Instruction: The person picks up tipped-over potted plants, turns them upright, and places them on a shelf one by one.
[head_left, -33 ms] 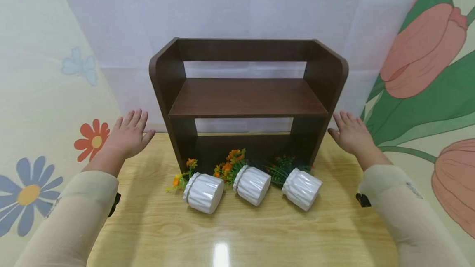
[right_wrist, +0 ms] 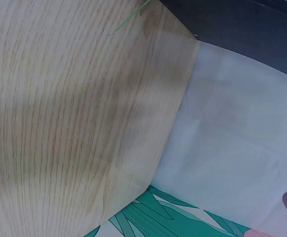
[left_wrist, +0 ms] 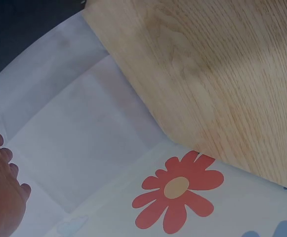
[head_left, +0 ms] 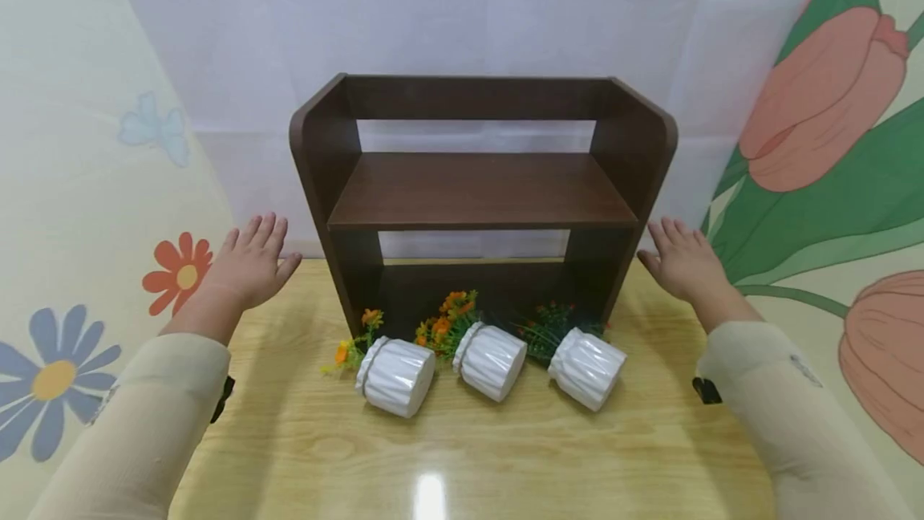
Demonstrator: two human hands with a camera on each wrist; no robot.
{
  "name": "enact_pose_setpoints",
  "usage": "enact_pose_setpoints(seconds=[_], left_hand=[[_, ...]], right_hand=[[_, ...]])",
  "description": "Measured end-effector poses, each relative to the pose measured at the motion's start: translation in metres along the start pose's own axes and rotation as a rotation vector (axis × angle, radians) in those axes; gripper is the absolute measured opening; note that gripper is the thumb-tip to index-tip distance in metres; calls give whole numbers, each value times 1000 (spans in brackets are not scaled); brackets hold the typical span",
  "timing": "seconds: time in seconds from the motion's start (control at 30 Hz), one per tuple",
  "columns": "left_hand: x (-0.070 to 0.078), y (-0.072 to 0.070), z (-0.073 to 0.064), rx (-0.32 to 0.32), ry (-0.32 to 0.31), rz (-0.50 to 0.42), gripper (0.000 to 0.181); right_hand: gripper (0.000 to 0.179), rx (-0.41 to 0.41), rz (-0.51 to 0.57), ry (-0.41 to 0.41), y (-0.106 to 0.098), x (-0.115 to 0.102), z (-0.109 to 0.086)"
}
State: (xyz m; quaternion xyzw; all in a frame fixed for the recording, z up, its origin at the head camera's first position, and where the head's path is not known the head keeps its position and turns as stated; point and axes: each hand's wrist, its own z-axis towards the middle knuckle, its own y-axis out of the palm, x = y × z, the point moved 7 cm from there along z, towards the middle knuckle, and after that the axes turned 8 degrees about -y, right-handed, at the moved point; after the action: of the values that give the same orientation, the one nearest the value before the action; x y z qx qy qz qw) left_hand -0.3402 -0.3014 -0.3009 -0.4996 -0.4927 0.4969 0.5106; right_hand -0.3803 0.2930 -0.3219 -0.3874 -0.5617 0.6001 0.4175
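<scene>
Your outstretched left hand (head_left: 254, 265) and right hand (head_left: 686, 265) hold nothing, seemingly set wide to leave the sideways flowerpots (head_left: 490, 363) unobstructed.

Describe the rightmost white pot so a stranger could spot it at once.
Find the dark brown shelf on the wooden table. At its foot, three white pots lie on their sides. The rightmost pot holds dark green, red-specked foliage; the other two have orange flowers.
</scene>
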Motion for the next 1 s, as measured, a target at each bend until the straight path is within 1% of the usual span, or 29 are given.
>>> enact_pose_setpoints(seconds=[0.2, 0.3, 0.37, 0.4, 0.47, 0.5, 0.57, 0.63, 0.67, 0.73, 0.87, 1.0], left_hand=[[0, 0, -2, 7, -3, -20, 73], [-1, 0, -3, 7, -3, -30, 73], [-2, -1, -4, 10, -6, -56, 73], [-2, -3, -4, 12, -6, -85, 73], [-3, -7, -6, 19, 0, -166, 73], [-2, -10, -7, 20, 4, -227, 74], [1, -16, -8, 27, 20, -380, 73], [4, -23, -9, 29, 33, -518, 71], [5, -26, -9, 29, 34, -582, 71], [9, -33, -10, 24, 26, -683, 70], [15, -45, -10, 29, -13, -808, 68], [27, -63, -9, 74, 5, -871, 66]], right_hand=[[67, 1, -11, -8, -2, -2, 2], [66, 16, -10, -13, -5, -5, 0], [66, 40, 6, -18, -8, -8, -2], [65, 57, 17, -21, -10, -9, -3], [65, 87, 47, -27, -13, -12, -7], [64, 107, 60, -32, -15, -14, -10], [64, 139, 88, -42, -17, -16, -14], [64, 157, 114, -50, -19, -19, -19], [65, 166, 128, -53, -19, -20, -22], [66, 172, 160, -56, -20, -23, -28], [71, 161, 222, -50, -20, -30, -39], [72, 151, 261, -47, -16, -36, -47]])
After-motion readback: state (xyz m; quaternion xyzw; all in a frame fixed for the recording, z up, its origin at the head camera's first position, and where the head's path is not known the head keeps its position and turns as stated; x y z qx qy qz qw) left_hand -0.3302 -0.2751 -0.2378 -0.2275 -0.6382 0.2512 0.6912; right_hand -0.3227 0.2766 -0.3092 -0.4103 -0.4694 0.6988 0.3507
